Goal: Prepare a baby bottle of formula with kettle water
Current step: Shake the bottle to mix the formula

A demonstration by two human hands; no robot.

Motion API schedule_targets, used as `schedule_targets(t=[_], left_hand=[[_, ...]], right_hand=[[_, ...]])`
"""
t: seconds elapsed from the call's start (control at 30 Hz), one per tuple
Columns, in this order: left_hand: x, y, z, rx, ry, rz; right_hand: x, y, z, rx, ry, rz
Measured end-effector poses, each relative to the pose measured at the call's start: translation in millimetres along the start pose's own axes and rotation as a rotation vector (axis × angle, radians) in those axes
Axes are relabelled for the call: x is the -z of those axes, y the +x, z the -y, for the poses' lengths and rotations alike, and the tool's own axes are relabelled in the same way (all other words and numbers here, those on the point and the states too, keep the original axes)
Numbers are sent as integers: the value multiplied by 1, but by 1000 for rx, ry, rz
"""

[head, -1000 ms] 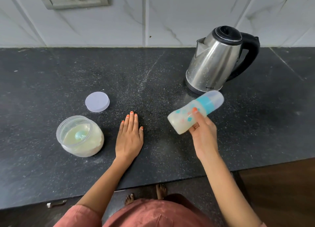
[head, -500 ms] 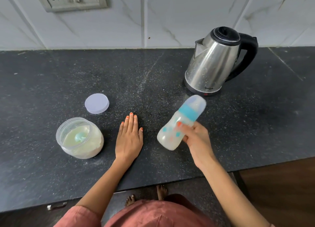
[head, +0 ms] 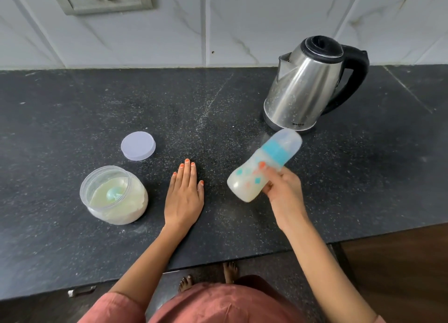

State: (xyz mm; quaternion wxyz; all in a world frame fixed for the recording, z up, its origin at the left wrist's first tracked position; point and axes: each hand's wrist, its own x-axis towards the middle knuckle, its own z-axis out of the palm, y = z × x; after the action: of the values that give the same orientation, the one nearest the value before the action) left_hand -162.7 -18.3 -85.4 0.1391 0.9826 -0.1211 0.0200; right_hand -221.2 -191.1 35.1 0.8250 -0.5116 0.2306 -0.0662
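A: The right hand (head: 283, 191) is gripping the baby bottle (head: 252, 179), fingers curling round its middle, holding it tilted over the countertop (head: 72, 104), capped end pointing toward the kettle (head: 303, 87).

B: And the left hand (head: 184, 196) is lying flat on the stone, fingers straight, holding nothing. The open formula jar (head: 114, 196) is sitting beside it, its lid (head: 138, 145) lying just behind.

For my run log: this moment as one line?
right hand: grips tilted capped baby bottle, milky | left hand: flat on countertop | formula jar: open | kettle: upright
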Motion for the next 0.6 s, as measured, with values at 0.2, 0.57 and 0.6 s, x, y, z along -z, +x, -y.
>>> schedule_targets(t=[0.2,0.57,0.6], left_hand=[[1,0,0,-3,-6,-3],[1,0,0,2,0,1],[1,0,0,4,-1,2]], right_hand=[[0,-6,0,-41,-104,113],[8,-8,-5,-48,-206,112],[9,-9,-4,-51,-246,131]])
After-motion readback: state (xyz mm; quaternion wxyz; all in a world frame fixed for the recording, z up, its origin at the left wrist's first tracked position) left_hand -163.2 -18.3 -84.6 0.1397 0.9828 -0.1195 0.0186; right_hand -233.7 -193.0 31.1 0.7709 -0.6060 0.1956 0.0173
